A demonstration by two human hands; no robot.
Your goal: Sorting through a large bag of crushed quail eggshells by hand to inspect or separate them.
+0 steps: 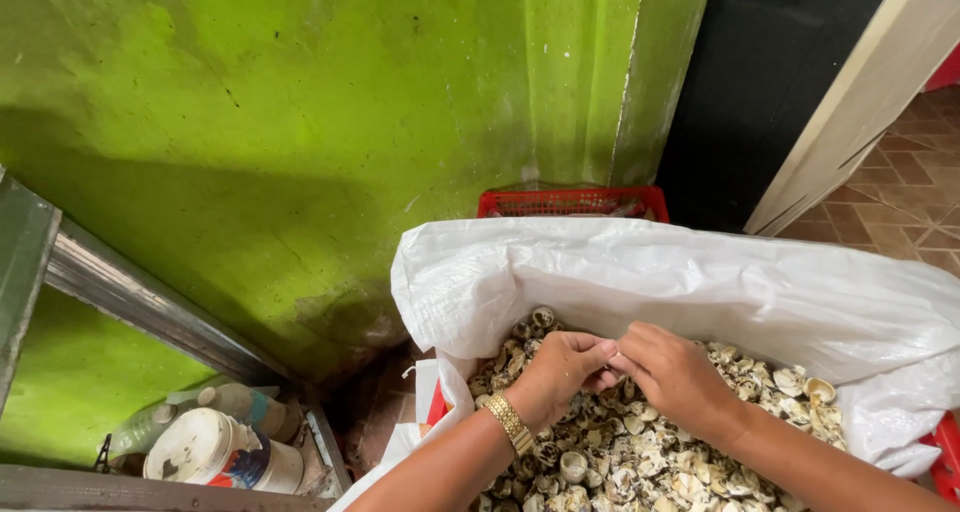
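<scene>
Here, both hands meet over the white woven sack [700, 282], just above its heap of speckled shells [640, 452]. The left hand [560, 367], gold bracelet [510, 424] at the wrist, and the right hand [675, 372] pinch together, fingers narrow on something too small to tell. The shells lie directly beneath both, equally near. A red crate [570, 202] stands behind the sack.

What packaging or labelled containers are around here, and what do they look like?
White woven sack: centre-right, open, full of speckled shells, both hands inside.
Red crate: behind the sack, slatted plastic.
White tub: lower left, lying sideways, blue-and-red label.
Plastic bottle: beside the tub, coloured label band.
</scene>
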